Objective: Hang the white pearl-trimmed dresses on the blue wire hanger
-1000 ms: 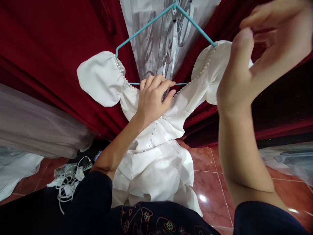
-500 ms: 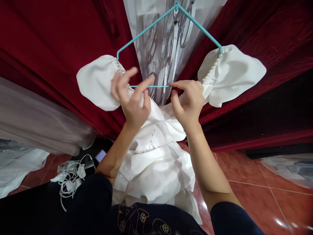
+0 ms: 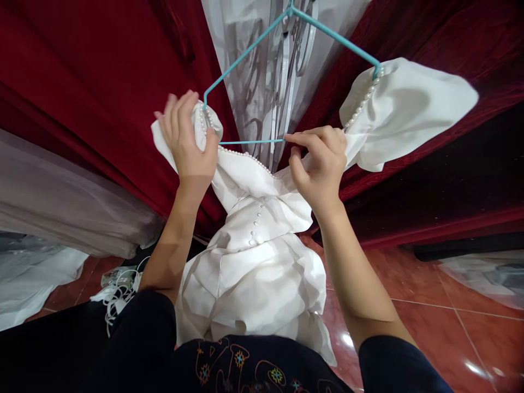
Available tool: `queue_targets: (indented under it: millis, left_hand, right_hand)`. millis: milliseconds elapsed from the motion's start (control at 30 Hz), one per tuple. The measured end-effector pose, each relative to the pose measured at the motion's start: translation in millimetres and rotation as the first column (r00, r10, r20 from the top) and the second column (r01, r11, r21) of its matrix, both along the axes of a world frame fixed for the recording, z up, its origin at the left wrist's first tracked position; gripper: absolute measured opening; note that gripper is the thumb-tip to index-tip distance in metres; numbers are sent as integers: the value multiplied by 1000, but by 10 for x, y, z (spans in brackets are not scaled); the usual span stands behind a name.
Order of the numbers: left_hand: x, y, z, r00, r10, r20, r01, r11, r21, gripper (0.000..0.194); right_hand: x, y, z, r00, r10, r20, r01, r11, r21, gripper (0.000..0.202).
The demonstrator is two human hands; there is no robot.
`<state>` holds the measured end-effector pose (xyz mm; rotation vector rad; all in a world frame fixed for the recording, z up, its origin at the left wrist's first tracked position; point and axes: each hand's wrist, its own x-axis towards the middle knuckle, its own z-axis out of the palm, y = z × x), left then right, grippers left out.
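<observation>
The white dress [image 3: 254,273] is in the middle of the scene, before me, and it hangs from the teal hanger [image 3: 335,36]. As far as I can judge, the main part is done: both ends of the hanger are at the shoulders, beside the pearl edge [image 3: 257,159]. The right puff sleeve [image 3: 421,103] spreads out wide, while the left puff sleeve [image 3: 159,139] looks narrower and partly covered by my hand, so I would say this side is less in order. The cloth below the neckline also lies in folds.

My left hand [image 3: 186,142] is on the left sleeve, its fingers quite straight and the thumb apart (they are a little blurred); whether they grip the cloth, I cannot tell. My right hand [image 3: 319,166] is at the right of the neckline, with the index fingertip at the lower bar [image 3: 251,142]. Its thumb is apart from the index finger, the other fingers are curled, and I cannot tell if they pinch cloth.

Around me, dark red curtains [image 3: 102,65] stand left and right, with sheer white fabric [image 3: 245,60] between them on the far side. The floor [image 3: 413,278] is of shiny reddish tiles. Near left, a white cable [image 3: 112,308] lies in a tangle.
</observation>
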<state>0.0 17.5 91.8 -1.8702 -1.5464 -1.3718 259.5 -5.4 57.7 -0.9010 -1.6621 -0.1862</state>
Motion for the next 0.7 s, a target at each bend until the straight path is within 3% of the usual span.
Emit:
queue_targets:
  millis: [67, 133, 267, 367, 433, 533, 700]
  left_hand:
    - [-137, 29, 78, 990, -142, 25, 144, 982, -122, 39]
    - [-276, 63, 192, 983, -172, 72, 181, 972, -148, 35]
    - [-549, 71, 472, 987, -6, 161, 17, 998, -68, 36]
    - [-727, -53, 585, 981, 36, 189, -23, 997, -68, 41]
    - [-813, -163, 549, 986, 72, 152, -39, 977, -211, 38]
    - [-871, -290, 359, 992, 85, 91, -33, 882, -470, 25]
    - [-689, -485, 73, 962, -259, 82, 247, 711, -658, 35]
  right_hand:
    - [32, -4, 9, 1000, -2, 9, 2, 1000, 11, 29]
    - [36, -7, 22, 1000, 8, -2, -8, 999, 46, 26]
    - [-19, -13, 62, 1000, -15, -1, 15, 1000, 16, 19]
    - [-65, -5, 82, 999, -32, 36, 34, 998, -46, 26]
    - [-72, 11, 80, 999, -28, 40, 30, 998, -50, 27]
    - [-43, 31, 70, 999, -33, 37, 35, 998, -60, 22]
    - [13, 39, 78, 1000, -23, 14, 25, 995, -100, 12]
